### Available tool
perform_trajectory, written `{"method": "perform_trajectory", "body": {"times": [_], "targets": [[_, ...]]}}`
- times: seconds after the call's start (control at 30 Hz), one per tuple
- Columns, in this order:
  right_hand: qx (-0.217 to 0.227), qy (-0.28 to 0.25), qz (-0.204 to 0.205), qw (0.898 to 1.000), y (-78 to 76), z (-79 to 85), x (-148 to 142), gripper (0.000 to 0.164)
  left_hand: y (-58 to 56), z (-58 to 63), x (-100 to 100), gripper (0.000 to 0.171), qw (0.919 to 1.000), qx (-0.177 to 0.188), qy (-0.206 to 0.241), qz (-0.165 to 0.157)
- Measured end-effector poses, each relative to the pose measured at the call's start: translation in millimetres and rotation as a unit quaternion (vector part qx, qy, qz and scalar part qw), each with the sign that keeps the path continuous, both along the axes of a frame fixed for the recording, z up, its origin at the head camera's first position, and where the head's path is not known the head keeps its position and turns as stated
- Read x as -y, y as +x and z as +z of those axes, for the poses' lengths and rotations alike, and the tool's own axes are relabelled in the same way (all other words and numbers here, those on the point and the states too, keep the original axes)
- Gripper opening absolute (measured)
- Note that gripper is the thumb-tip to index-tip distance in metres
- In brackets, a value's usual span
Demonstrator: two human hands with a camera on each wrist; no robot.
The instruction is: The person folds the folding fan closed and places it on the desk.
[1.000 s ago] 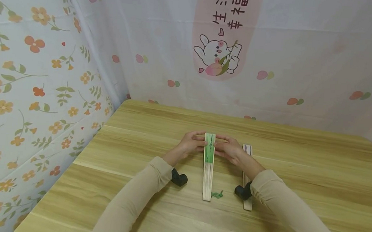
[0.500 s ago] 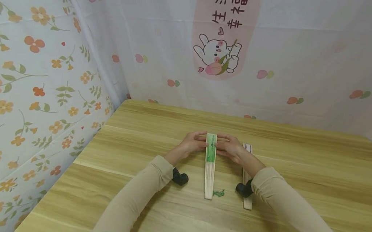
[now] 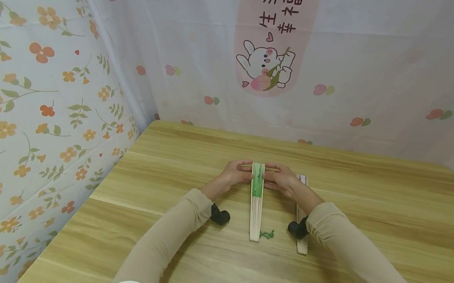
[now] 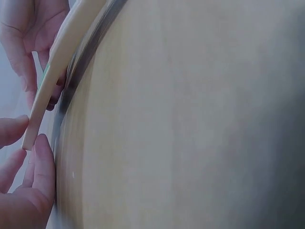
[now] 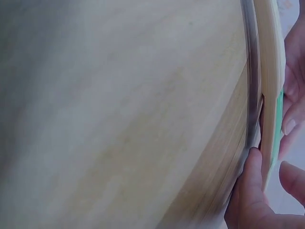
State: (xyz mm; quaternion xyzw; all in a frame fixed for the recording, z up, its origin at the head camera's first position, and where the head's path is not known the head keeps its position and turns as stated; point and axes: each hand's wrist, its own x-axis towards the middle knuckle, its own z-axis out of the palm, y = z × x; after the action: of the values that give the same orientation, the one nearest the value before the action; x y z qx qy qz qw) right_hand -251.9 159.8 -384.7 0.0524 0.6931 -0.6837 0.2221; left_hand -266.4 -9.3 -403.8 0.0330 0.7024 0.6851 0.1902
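Observation:
A folded hand fan [image 3: 255,215], green on its upper part with pale ribs below, points away from me at mid-table. My left hand [image 3: 233,175] holds its far end from the left side, and my right hand [image 3: 284,181] holds the same end from the right. Thumb and fingers lie on either side of the fan's edge [image 4: 62,52] in the left wrist view. The right wrist view shows a similar pinch around the fan [image 5: 269,62]. A green tassel [image 3: 267,235] lies beside the fan's near end.
A second folded fan [image 3: 302,246] lies to the right, partly covered by my right wrist and its black camera mount [image 3: 298,229]. Another black mount [image 3: 220,215] sits at my left wrist. Printed cloths [image 3: 201,59] hang behind and left of the wooden table [image 3: 201,268].
The green fan has shifted slightly right with both hands, and its near end has moved a little away from me. Over the last half second almost nothing has moved.

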Motion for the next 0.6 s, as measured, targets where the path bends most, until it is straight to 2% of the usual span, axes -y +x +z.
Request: {"method": "perform_trajectory", "body": {"times": [0.37, 0.6], "targets": [[-0.004, -0.008, 0.009, 1.000, 1.1, 0.3, -1.1, 0.053, 0.4, 0.0, 1.7, 0.045, 0.9996, -0.018, -0.022, -0.005], [0.000, -0.015, 0.017, 1.000, 3.3, 2.0, -2.1, 0.053, 1.4, 0.2, 3.9, 0.043, 0.9981, -0.033, -0.051, -0.013]]}}
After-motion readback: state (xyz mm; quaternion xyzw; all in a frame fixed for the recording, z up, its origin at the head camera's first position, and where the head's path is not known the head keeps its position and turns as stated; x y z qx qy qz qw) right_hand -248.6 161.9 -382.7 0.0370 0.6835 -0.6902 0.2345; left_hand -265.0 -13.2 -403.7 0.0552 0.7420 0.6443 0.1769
